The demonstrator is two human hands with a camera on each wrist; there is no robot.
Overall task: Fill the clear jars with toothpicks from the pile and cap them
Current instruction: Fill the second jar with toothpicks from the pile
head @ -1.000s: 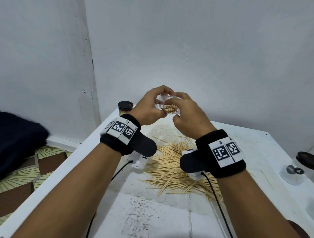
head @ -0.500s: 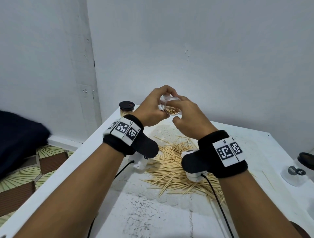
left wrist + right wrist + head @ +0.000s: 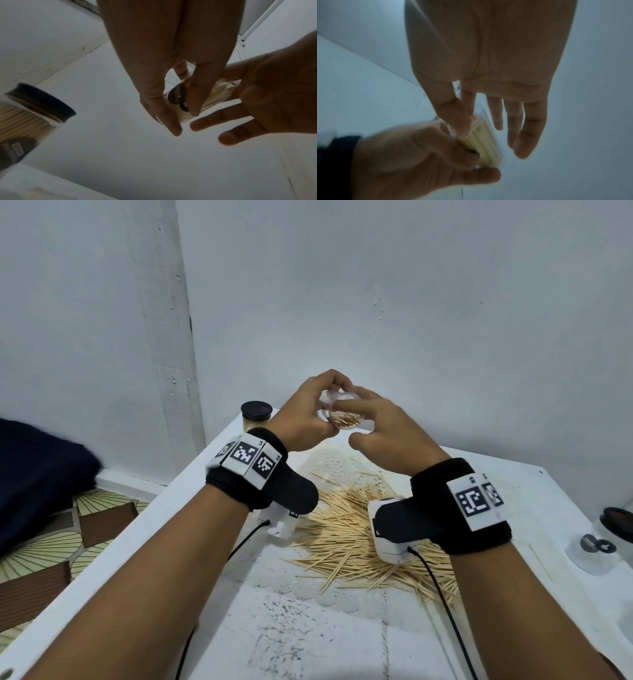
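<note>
A small clear jar (image 3: 346,420) partly filled with toothpicks is held up over the far part of the table. My left hand (image 3: 329,414) grips it round its side, tilted with its mouth toward me. My right hand (image 3: 346,422) has straight fingers, with the index finger lying across the jar's mouth and the thumb hanging just below it. The right wrist view shows the jar (image 3: 486,143) between both hands, toothpicks packed inside. The loose pile of toothpicks (image 3: 349,537) lies on the white table under my wrists.
A capped jar (image 3: 256,416) full of toothpicks stands at the table's far left corner by the wall. At the right edge lie an empty clear jar (image 3: 590,553) and a dark-lidded one (image 3: 618,523). A dark cloth (image 3: 37,481) lies beyond the left table edge.
Both hands stay at the jar in nearly the same place. The right fingers have shifted slightly over its mouth.
</note>
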